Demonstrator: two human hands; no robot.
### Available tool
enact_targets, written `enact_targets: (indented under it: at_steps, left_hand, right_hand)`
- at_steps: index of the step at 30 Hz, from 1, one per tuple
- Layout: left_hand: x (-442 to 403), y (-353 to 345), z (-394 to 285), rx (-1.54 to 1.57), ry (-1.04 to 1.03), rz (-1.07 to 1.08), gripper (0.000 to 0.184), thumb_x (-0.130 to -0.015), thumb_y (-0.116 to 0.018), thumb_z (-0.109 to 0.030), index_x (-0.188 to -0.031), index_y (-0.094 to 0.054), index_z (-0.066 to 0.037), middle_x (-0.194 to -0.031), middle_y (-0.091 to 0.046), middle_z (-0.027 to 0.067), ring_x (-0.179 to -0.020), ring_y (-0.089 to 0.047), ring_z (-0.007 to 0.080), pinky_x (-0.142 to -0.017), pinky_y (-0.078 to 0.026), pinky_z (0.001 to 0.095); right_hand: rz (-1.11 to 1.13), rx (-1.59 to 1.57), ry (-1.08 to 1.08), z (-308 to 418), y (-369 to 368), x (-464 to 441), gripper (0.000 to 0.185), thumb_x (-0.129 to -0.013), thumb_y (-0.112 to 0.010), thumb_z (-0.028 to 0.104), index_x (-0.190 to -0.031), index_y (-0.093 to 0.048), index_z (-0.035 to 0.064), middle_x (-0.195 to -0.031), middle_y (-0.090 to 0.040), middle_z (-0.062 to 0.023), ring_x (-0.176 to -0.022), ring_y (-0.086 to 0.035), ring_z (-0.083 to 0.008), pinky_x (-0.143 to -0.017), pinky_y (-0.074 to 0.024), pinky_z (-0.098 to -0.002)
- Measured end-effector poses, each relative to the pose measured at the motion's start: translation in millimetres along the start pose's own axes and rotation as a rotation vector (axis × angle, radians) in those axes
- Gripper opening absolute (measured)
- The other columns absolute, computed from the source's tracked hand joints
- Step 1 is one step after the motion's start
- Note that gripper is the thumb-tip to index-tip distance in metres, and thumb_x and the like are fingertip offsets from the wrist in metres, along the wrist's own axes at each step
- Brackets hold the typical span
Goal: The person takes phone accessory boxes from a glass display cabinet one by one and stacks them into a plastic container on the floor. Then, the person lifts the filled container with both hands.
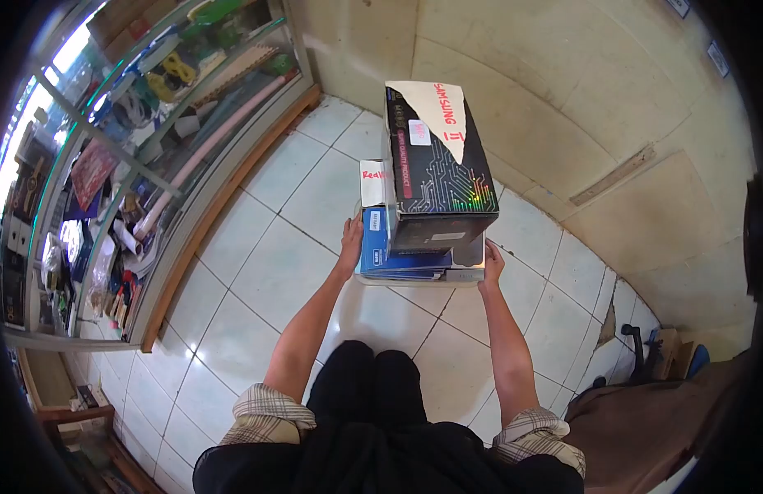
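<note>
Both hands hold a stack of boxes from its two sides, above the tiled floor. My left hand (349, 245) is closed against the left edge of the blue box (373, 239) and the pale tray-like base (398, 282) under it. My right hand (492, 265) grips the base's right side, fingers partly hidden. On top stands a black box (443, 177) with circuit patterns and a torn paper label (437, 111) reading "SAMSUNG II". Behind the blue box, a white box (372, 183) bears red handwriting.
A glass display case (163, 193) with a wooden base lines the left side. Beige wall panels (513, 74) rise ahead and right. A brown cloth (653, 420) and small cardboard boxes (668, 352) lie at the lower right. A wooden shelf (77, 412) stands lower left.
</note>
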State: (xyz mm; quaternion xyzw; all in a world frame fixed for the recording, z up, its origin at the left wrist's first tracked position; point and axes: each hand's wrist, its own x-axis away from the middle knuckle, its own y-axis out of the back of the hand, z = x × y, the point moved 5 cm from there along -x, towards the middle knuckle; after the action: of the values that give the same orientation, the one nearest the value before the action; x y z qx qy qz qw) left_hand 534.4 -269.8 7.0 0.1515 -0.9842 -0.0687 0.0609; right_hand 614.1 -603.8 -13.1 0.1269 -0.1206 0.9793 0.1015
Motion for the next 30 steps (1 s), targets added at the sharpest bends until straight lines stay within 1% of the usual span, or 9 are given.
enact_targets:
  at_steps: [2, 4, 6, 9, 11, 15, 24, 26, 30]
  left_hand:
    - [-12.5, -15.8, -0.6, -0.003, 0.015, 0.009, 0.057, -0.092, -0.024, -0.051, -0.137, -0.028, -0.017, -0.141, -0.024, 0.0127, -0.133, -0.008, 0.0322, -0.108, -0.010, 0.0403]
    - [-22.5, -34.2, 5.8, -0.003, 0.039, 0.017, 0.056, -0.091, -0.025, -0.051, -0.137, -0.029, -0.017, -0.141, -0.023, 0.0151, -0.133, -0.009, 0.0326, -0.107, -0.011, 0.0404]
    - [-37.7, -48.6, 8.3, -0.056, 0.039, -0.007, 0.057, -0.091, -0.026, -0.051, -0.135, -0.032, -0.016, -0.141, -0.020, 0.0213, -0.132, -0.012, 0.0346, -0.107, -0.013, 0.0409]
    - [-57.6, -74.9, 2.4, -0.062, 0.069, 0.028, 0.056, -0.091, -0.028, -0.051, -0.134, -0.034, -0.016, -0.139, -0.019, 0.0253, -0.131, -0.015, 0.0366, -0.106, -0.014, 0.0416]
    - [-74.1, -90.9, -0.1, -0.078, 0.032, 0.045, 0.054, -0.091, -0.029, -0.049, -0.134, -0.035, -0.016, -0.139, -0.020, 0.0250, -0.130, -0.017, 0.0378, -0.106, -0.016, 0.0422]
    - [-98.9, -118.7, -14.5, -0.102, -0.069, 0.102, 0.051, -0.092, -0.029, -0.047, -0.133, -0.036, -0.017, -0.137, -0.023, 0.0259, -0.128, -0.021, 0.0389, -0.105, -0.018, 0.0416]
    - [-147.0, -159.7, -26.4, -0.122, -0.067, 0.179, 0.054, -0.091, -0.028, -0.051, -0.133, -0.036, -0.018, -0.135, -0.023, 0.0291, -0.127, -0.023, 0.0398, -0.105, -0.018, 0.0417]
    - [-154.0, -167.9, -27.8, -0.115, 0.042, 0.302, 0.054, -0.095, -0.020, -0.043, -0.138, -0.024, -0.010, -0.143, -0.018, 0.0101, -0.134, -0.004, 0.0279, -0.109, -0.006, 0.0357]
    - [-164.8, -177.7, -21.2, -0.108, 0.004, 0.276, 0.054, -0.094, -0.021, -0.044, -0.137, -0.025, -0.011, -0.143, -0.018, 0.0101, -0.134, -0.005, 0.0279, -0.109, -0.007, 0.0360]
  right_hand:
    - [-0.050, 0.060, 0.033, 2.5, 16.4, -12.0, 0.032, -0.083, -0.038, -0.007, -0.109, -0.056, -0.0006, -0.098, -0.062, -0.0098, -0.088, -0.059, -0.0157, -0.075, -0.0469, -0.0261]
    - [-0.088, 0.095, 0.037, 5.0, 33.6, -21.6, 0.031, -0.083, -0.041, -0.007, -0.109, -0.057, -0.0006, -0.101, -0.061, -0.0103, -0.091, -0.058, -0.0161, -0.077, -0.0465, -0.0258]
    - [-0.110, 0.124, 0.042, 6.3, 47.1, -39.1, 0.031, -0.082, -0.044, -0.008, -0.109, -0.057, -0.0005, -0.103, -0.060, -0.0108, -0.094, -0.057, -0.0165, -0.079, -0.0461, -0.0255]
    - [-0.147, -0.029, 0.076, 4.1, 67.7, -58.6, 0.029, -0.083, -0.042, -0.007, -0.108, -0.057, -0.0013, -0.104, -0.060, -0.0108, -0.094, -0.057, -0.0169, -0.079, -0.0460, -0.0254]
    - [-0.205, 0.046, 0.072, 17.3, 75.7, -63.4, 0.029, -0.083, -0.041, -0.007, -0.107, -0.057, -0.0021, -0.102, -0.060, -0.0109, -0.094, -0.057, -0.0170, -0.079, -0.0463, -0.0254]
    - [-0.242, -0.028, 0.095, 24.3, 93.3, -86.5, 0.029, -0.082, -0.040, -0.008, -0.105, -0.057, -0.0023, -0.099, -0.061, -0.0106, -0.090, -0.059, -0.0169, -0.077, -0.0473, -0.0258]
    - [-0.300, -0.031, 0.102, 36.2, 111.6, -123.3, 0.031, -0.082, -0.037, -0.009, -0.103, -0.058, -0.0028, -0.094, -0.061, -0.0087, -0.084, -0.058, -0.0137, -0.074, -0.0465, -0.0248]
    - [-0.303, -0.027, 0.106, 33.1, 117.2, -133.4, 0.031, -0.082, -0.037, -0.010, -0.103, -0.058, -0.0029, -0.094, -0.061, -0.0085, -0.083, -0.057, -0.0134, -0.073, -0.0463, -0.0248]
    - [-0.230, -0.069, 0.102, 29.9, 122.8, -148.4, 0.031, -0.083, -0.037, -0.009, -0.106, -0.057, -0.0032, -0.095, -0.060, -0.0084, -0.085, -0.057, -0.0135, -0.073, -0.0461, -0.0245]
